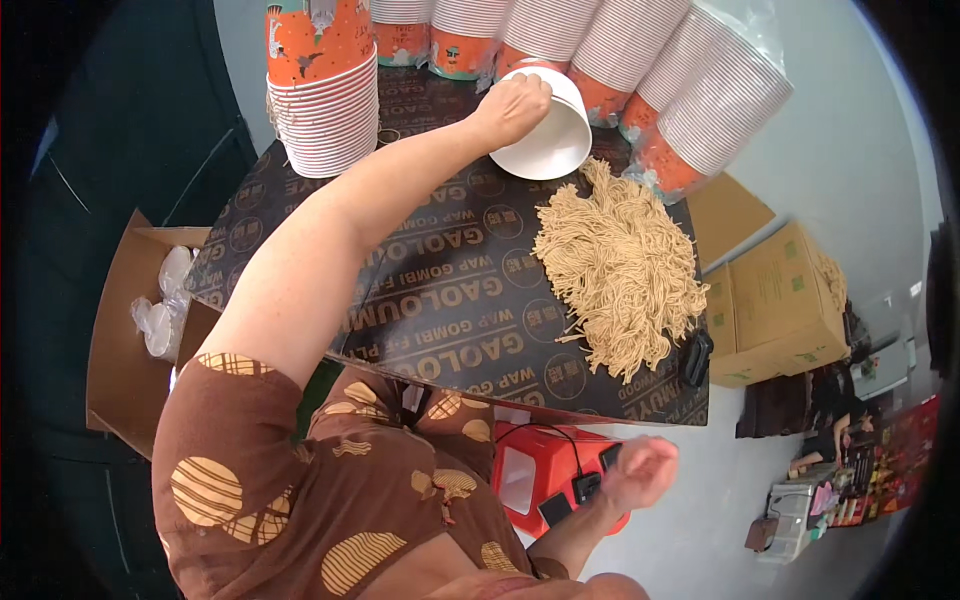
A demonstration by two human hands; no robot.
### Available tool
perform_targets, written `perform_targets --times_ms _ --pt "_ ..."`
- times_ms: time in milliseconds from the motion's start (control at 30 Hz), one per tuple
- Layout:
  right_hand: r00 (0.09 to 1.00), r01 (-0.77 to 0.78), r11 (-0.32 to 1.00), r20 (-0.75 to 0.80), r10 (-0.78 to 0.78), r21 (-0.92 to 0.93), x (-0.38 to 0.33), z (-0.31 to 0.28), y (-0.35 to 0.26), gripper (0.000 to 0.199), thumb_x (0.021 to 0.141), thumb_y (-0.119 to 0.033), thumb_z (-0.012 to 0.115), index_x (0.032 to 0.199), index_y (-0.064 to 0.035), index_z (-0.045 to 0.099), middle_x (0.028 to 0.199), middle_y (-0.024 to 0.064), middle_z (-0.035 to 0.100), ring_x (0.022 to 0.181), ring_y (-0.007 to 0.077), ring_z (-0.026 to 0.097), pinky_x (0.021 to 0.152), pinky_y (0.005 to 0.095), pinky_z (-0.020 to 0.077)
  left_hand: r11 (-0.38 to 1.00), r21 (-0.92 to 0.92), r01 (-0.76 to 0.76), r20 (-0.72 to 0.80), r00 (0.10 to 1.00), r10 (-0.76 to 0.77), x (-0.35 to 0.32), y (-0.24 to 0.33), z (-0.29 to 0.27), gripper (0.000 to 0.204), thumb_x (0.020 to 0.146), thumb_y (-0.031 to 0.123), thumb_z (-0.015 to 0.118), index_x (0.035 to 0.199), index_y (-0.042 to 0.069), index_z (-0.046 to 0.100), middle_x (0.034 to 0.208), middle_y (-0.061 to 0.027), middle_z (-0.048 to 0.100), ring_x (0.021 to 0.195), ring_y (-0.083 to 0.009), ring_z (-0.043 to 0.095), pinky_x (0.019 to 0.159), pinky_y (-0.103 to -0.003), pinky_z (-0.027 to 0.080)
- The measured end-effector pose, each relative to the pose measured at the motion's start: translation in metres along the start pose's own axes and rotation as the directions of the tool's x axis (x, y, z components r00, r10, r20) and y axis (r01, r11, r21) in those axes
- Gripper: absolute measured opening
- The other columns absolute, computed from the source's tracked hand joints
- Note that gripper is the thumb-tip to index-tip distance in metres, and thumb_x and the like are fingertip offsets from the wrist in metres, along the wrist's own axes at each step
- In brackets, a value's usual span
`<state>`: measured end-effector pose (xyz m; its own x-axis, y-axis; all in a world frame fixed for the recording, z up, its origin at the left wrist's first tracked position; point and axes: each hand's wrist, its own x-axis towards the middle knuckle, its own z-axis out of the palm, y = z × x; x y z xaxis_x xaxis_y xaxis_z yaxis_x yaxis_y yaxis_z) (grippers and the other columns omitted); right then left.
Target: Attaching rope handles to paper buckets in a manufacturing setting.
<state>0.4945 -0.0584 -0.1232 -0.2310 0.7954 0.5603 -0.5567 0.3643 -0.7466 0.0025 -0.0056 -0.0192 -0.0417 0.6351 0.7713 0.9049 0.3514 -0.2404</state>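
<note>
Noodles (pixel 622 272) lay in a dry tan heap on the right side of the dark board (pixel 440 300), close to its right edge. Just beyond the heap, the left hand (pixel 512 105) reached far forward and gripped the rim of a white bowl (pixel 550 135), fingers curled over its edge, holding it tilted with its opening facing the camera. The bowl hung just above the far end of the noodles, beside them rather than touching. Stacks (pixel 322 95) of orange and white paper bowls lined the board's far edge, some wrapped in clear plastic. The right hand (pixel 640 472) hovered low, off the board's near edge and above a red stool (pixel 525 480), loosely curled and holding nothing. Cardboard boxes (pixel 775 305) sat on the floor to the right.
</note>
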Motion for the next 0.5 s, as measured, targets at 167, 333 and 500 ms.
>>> perform_targets --times_ms 167,333,500 --pt "0.988 -0.106 0.989 0.1 0.115 -0.099 0.002 0.052 0.027 0.026 0.095 -0.012 0.046 0.088 0.0078 0.063 0.056 0.0021 0.048 0.047 0.0068 0.037 0.043 0.0227 0.0276 0.999 0.038 -0.012 -0.046 0.999 0.014 0.003 -0.003 -0.003 0.012 0.076 0.002 0.059 0.086 -0.004 0.059 0.084 -0.0196 0.064 0.079 -0.0311 0.067 0.063 -0.037 0.057" --pt "0.921 -0.228 0.938 0.256 0.295 -0.262 0.006 0.077 0.05 0.021 0.094 -0.009 0.052 0.093 0.0073 0.067 0.061 0.002 0.054 0.052 0.0056 0.043 0.049 0.0202 0.0299 0.998 0.061 -0.004 0.053 0.999 0.001 0.005 -0.003 -0.008 0.01 0.076 0.001 0.058 0.084 -0.005 0.06 0.083 -0.0191 0.065 0.076 -0.0329 0.068 0.062 -0.04 0.056" --pt "0.903 -0.218 0.932 0.301 0.305 -0.291 0.006 0.08 0.059 0.019 0.094 -0.005 0.052 0.094 0.0069 0.067 0.065 0.002 0.056 0.056 0.0059 0.047 0.05 0.0204 0.0332 1.0 -0.002 0.016 0.103 0.995 -0.016 0.01 -0.004 -0.022 0.009 0.072 0.001 0.059 0.078 -0.004 0.062 0.078 -0.0206 0.066 0.071 -0.034 0.069 0.061 -0.041 0.056"
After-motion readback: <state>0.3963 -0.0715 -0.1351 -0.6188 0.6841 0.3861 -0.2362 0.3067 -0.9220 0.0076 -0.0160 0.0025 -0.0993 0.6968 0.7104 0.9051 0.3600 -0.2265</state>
